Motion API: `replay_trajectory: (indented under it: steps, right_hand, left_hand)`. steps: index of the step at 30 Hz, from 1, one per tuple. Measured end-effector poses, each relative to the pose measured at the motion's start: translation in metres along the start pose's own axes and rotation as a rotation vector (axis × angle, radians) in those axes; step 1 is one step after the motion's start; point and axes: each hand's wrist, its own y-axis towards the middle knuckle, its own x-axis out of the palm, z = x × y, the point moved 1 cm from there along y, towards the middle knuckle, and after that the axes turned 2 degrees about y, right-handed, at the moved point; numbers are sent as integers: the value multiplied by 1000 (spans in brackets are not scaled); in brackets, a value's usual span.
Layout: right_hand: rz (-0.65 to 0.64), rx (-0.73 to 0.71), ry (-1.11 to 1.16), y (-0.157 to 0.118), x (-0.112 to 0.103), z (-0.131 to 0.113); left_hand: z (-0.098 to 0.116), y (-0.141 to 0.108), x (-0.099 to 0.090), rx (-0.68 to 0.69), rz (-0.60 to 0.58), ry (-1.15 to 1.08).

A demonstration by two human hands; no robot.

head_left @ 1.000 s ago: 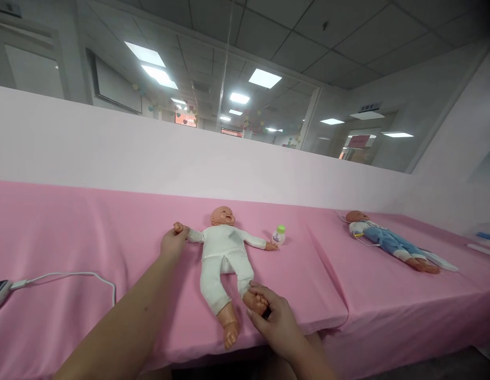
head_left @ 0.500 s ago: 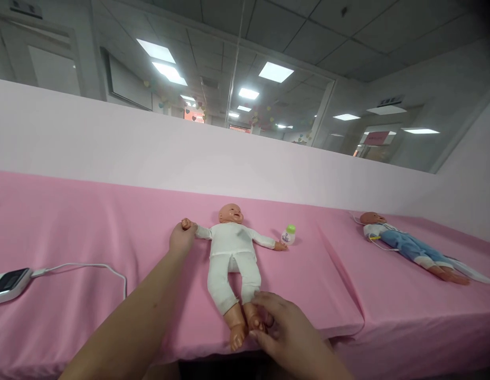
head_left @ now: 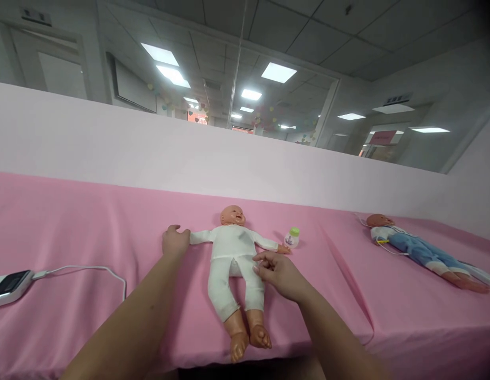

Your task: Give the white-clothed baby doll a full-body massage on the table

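A baby doll in a white top and white trousers lies on its back on the pink cloth, arms spread and bare feet toward me. My left hand is closed around the end of the doll's arm on the left, so the doll's hand is hidden. Over the doll's thigh on the right is my right hand, its thumb and forefinger apart at the trouser leg; nothing shows between them. A small clear bottle with a green cap stands beside the doll's other hand.
A second doll in blue clothes lies to the right, with thin tubing about it. At the left is a white device with a screen and a white cable. Behind the pink-covered table rises a low white wall with glass above.
My right hand has left the doll's foot and moved up to its thigh. My left hand has shifted slightly left, and the doll's arm there is straighter.
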Motion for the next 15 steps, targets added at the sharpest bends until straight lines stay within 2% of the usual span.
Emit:
replay_trajectory:
  steps: [4,8,11,15]
  right_hand:
    - [2,49,78,44,-12,3]
    - [9,140,-105,79,-16,7]
    - [74,142,-267,94,-8,22]
    - [165,92,-292,100,3,51]
  left_hand:
    - [-2,3,1,38,-11,114]
    - [-6,7,2,64,-37,168]
    - [-8,9,3,74,-32,186]
    - [-8,9,4,94,-19,247]
